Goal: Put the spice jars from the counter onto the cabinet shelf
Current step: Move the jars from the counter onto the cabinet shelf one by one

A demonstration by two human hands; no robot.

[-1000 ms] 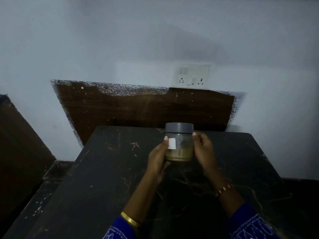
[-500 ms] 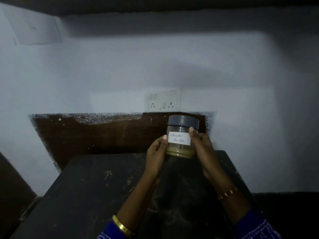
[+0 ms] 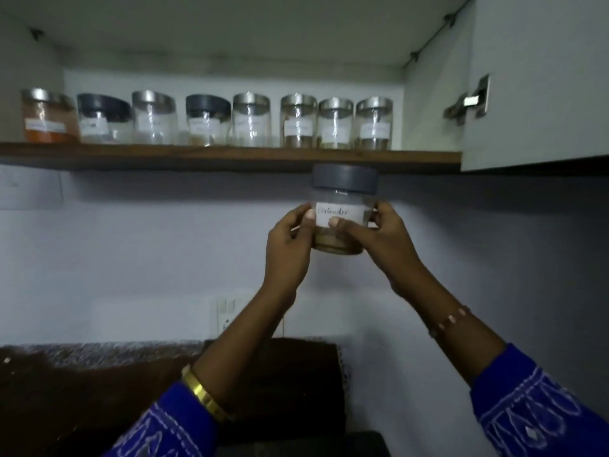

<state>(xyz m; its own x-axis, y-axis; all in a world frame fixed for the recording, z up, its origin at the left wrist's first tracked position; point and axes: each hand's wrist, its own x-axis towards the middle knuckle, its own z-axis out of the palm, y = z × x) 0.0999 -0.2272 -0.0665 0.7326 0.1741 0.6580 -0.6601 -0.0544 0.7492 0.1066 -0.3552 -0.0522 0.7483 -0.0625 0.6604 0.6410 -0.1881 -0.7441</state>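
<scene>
Both hands, left hand (image 3: 290, 245) and right hand (image 3: 384, 239), clasp the coriander jar (image 3: 342, 209) upright, fingers wrapped, just beneath the cabinet shelf (image 3: 230, 157) for placement.

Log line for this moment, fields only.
phase: lifting | held: coriander jar, upright | left hand: gripping | right hand: gripping | jar position: below cabinet shelf | shelf: jar row present

A single head-worn wide-angle view looks forward and tilted upward at the wall cabinet, from below the level of the wooden shelf (image 3: 230, 157). The shelf's front edge and the cabinet ceiling are visible. Both forearms enter from the bottom edge at close range. The open cabinet door (image 3: 540, 77) bounds the right side.
</scene>
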